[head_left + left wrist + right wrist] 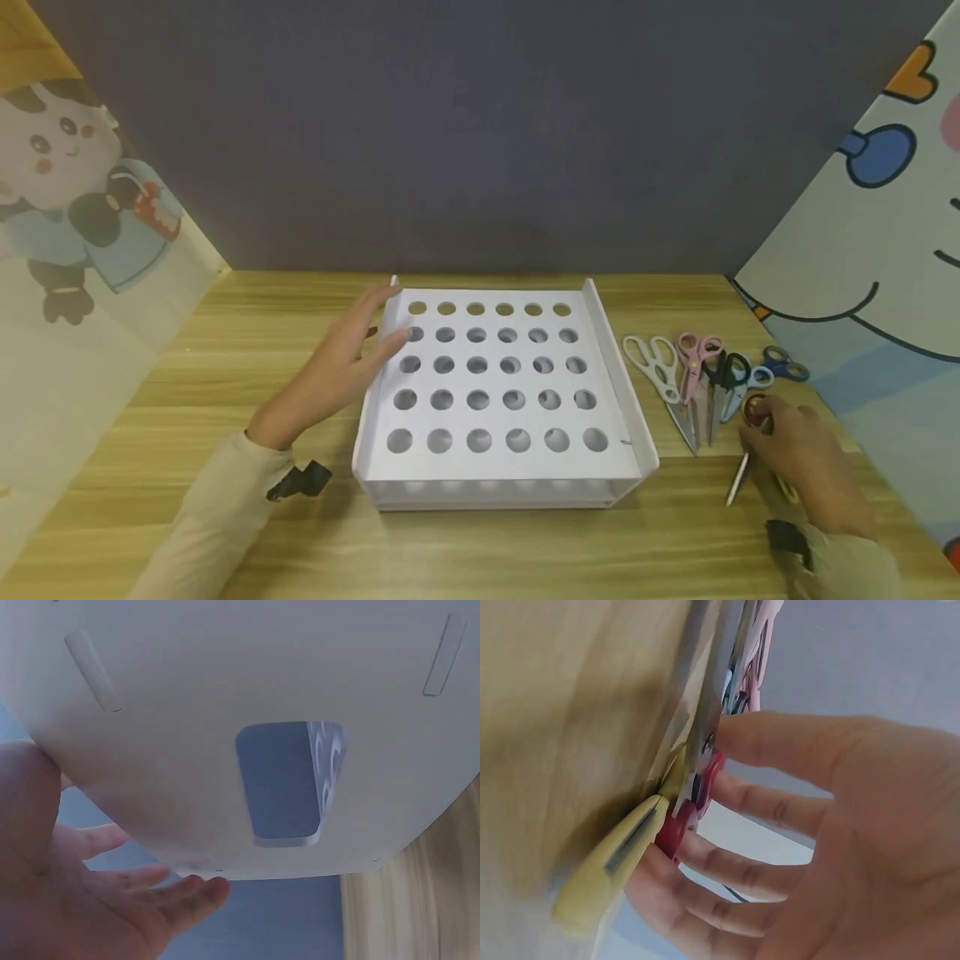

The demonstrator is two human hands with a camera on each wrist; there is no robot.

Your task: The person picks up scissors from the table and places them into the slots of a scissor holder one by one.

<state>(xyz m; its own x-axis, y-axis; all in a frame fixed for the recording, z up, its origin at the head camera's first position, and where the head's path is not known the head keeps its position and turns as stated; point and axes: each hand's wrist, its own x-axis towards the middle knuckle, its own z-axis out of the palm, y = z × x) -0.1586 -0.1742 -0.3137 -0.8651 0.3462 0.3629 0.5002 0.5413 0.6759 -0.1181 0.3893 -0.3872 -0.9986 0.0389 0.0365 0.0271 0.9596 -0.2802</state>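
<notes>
Red-handled scissors [673, 832] at right side of wooden table [525, 558], pinched between thumb and fingers of your right hand [806, 454]. Yellow-handled scissors [592, 889] just beside them. Pink scissors [691, 364], white scissors [667, 390] and others lie beyond. Your left hand [341, 367], fingers spread, at left wall of white perforated rack [495, 382], mid-table.

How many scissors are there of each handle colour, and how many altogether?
White scissors: 1
Pink scissors: 1
Black scissors: 1
Light blue scissors: 1
Dark blue scissors: 1
Red scissors: 1
Yellow scissors: 1
Total I can see: 7
</notes>
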